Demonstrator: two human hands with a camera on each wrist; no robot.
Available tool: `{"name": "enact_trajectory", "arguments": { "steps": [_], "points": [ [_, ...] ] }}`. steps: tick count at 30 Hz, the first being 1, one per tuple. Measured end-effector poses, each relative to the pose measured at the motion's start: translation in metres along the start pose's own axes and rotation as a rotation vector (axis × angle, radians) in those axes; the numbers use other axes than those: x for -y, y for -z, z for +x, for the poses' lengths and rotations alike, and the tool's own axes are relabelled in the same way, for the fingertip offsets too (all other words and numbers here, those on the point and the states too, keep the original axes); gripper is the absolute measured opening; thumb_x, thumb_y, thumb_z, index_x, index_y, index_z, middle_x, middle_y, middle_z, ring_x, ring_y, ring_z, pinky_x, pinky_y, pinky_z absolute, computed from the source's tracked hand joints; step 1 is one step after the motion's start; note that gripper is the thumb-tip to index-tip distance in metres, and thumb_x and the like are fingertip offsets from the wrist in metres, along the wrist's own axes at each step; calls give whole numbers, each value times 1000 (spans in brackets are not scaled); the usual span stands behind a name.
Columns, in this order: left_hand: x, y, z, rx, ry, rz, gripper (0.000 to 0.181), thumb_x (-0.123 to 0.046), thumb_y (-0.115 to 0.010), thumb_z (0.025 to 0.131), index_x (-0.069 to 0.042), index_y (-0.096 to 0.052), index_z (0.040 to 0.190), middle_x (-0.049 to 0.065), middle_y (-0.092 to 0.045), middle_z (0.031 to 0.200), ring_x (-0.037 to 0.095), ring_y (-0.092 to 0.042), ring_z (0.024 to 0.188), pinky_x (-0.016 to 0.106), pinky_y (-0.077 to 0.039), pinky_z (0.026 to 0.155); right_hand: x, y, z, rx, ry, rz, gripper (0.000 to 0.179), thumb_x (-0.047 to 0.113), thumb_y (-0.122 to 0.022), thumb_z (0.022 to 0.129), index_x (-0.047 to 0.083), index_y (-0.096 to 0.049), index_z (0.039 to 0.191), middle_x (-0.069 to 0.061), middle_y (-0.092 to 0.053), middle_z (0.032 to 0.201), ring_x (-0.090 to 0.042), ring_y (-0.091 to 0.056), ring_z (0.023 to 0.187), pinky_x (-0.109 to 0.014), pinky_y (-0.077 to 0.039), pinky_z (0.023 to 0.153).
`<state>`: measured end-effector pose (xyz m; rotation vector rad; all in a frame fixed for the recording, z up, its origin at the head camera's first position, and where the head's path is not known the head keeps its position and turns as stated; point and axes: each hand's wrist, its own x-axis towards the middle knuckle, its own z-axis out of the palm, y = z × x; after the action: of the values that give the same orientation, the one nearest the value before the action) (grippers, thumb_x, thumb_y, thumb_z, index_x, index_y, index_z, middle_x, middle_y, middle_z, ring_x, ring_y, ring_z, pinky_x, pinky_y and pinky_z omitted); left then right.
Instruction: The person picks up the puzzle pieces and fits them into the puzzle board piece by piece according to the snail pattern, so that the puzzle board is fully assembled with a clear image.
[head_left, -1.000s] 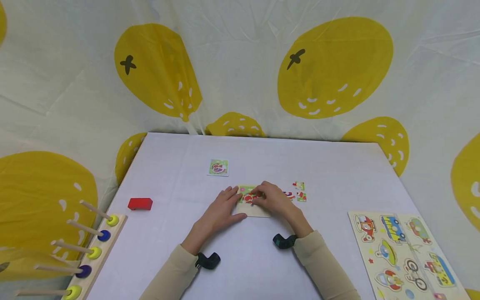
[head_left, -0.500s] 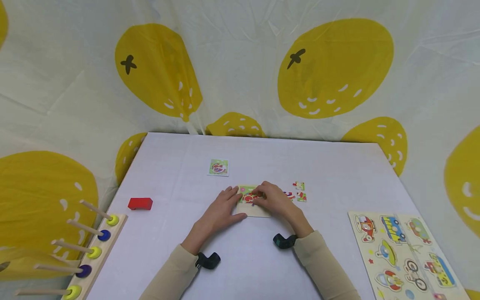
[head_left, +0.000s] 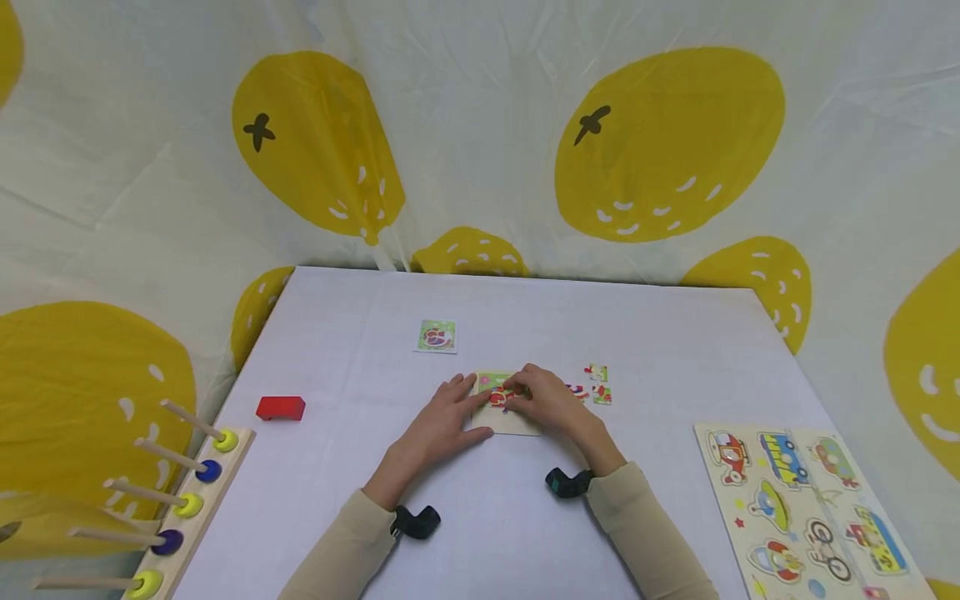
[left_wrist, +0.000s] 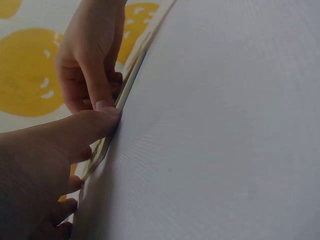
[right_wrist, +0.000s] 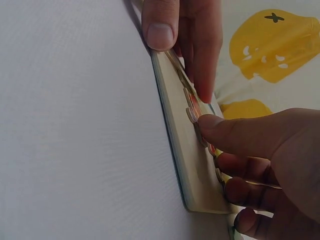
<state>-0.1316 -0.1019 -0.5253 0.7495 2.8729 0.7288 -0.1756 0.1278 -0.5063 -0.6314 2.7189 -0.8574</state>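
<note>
A small wooden jigsaw board (head_left: 510, 424) lies mid-table, its upper part covered with coloured picture pieces and its lower strip bare wood. My left hand (head_left: 438, 423) rests at the board's left side with fingers spread and fairly straight. Its index finger reaches over the pieces, and the thumb (right_wrist: 160, 35) lies at the near edge. From the right, my right hand (head_left: 551, 400) bends over the board and pinches a red-patterned puzzle piece (right_wrist: 192, 112) at the lower edge of the picture. Much of that piece is hidden by the fingers.
Loose puzzle pieces (head_left: 602, 393) lie right of the board. Behind it is a square picture card (head_left: 437, 336). A red block (head_left: 281, 407) and a peg rack (head_left: 197, 508) with yellow and blue rings stand left; a wooden vehicle puzzle (head_left: 806, 500) lies at right.
My left index finger has moved right, farther over the picture pieces. The right hand keeps almost the same place, and the head view has shifted very slightly.
</note>
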Motion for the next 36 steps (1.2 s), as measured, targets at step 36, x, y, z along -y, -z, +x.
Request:
{"name": "enact_trajectory", "arguments": {
  "steps": [36],
  "points": [
    [-2, 0, -3, -4, 6, -9, 65, -47, -69, 92, -12, -55, 145, 15, -37, 161, 35, -29, 152, 51, -24, 126, -63, 53, -30, -302, -145, 32, 39, 23, -71, 93, 1, -66, 125, -17, -63, 122, -30, -61, 102, -44, -55, 86]
  ]
}}
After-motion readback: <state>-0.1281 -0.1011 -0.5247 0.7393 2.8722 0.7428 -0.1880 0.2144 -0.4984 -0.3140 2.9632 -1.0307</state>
